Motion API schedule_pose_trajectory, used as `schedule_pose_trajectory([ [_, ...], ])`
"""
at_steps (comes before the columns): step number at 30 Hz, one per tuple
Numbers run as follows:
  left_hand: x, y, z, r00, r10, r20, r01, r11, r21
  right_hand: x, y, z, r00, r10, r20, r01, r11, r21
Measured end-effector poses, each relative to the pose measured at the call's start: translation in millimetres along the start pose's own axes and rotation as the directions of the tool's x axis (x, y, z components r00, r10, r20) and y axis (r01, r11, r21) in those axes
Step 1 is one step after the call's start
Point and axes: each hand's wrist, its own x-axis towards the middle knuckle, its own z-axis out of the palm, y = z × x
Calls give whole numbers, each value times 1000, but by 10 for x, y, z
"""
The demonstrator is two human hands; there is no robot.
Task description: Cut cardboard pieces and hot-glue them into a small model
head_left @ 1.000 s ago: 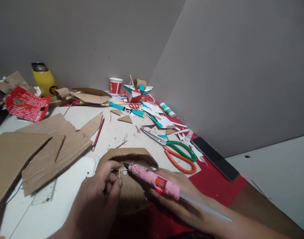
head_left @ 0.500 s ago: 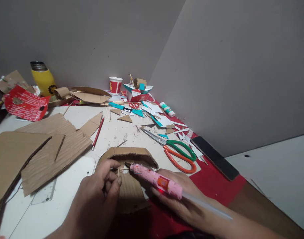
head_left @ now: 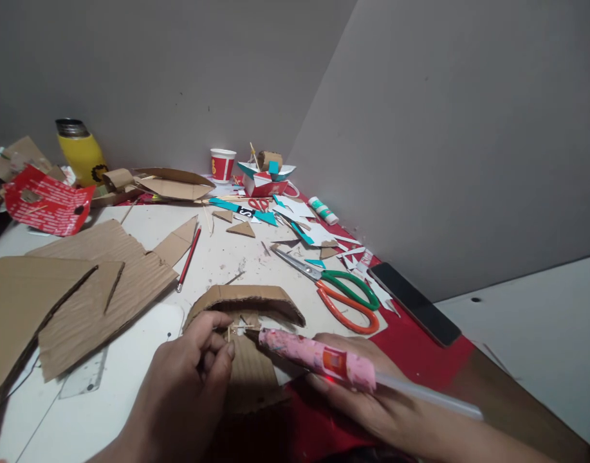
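My right hand (head_left: 367,399) grips a pink glue gun (head_left: 318,357) with a clear glue stick (head_left: 430,400) sticking out behind. Its nozzle points left at a small wooden stick (head_left: 233,329). My left hand (head_left: 188,386) pinches that stick between thumb and fingers against a cardboard piece (head_left: 251,366). A curved strip of cardboard (head_left: 244,298) arches just behind the stick and the nozzle.
Green and orange scissors (head_left: 345,292) lie beyond the glue gun, a dark phone (head_left: 415,303) on the red mat at right. Corrugated cardboard sheets (head_left: 82,289) and a red pencil (head_left: 188,259) lie at left. Yellow bottle (head_left: 80,153), red cup (head_left: 222,165) and paper scraps (head_left: 299,218) stand near the wall.
The glue gun has tilted flatter and slid a little to the right and down. My left hand stays pinched on the stick.
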Motion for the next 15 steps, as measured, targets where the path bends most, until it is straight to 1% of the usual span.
schedule_pose_trajectory([
  [2, 0, 14, -4, 1000, -20, -8, 20, 1000, 5, -3, -38, -40, 999, -13, 32, 13, 1000, -5],
  [4, 1, 28, -7, 1000, -30, -2, 30, 1000, -6, 6, -54, -54, 999, -8, 33, 9, 1000, -13],
  [6, 0, 40, -8, 999, -40, -5, 40, 999, -9, 22, -43, -47, 1000, -15, 25, 15, 1000, -10],
  [9, -4, 50, -5, 998, -51, -26, 51, 999, 4, 51, -4, -29, 997, -52, 51, 53, 999, -6],
  [13, -4, 31, 1, 1000, -18, -19, 18, 1000, 10, 85, 12, -33, 992, -85, 89, 84, 996, 16],
  [15, 2, 15, 4, 1000, -6, -10, 6, 1000, 17, 89, -3, -42, 994, -75, 77, 75, 997, 12],
])
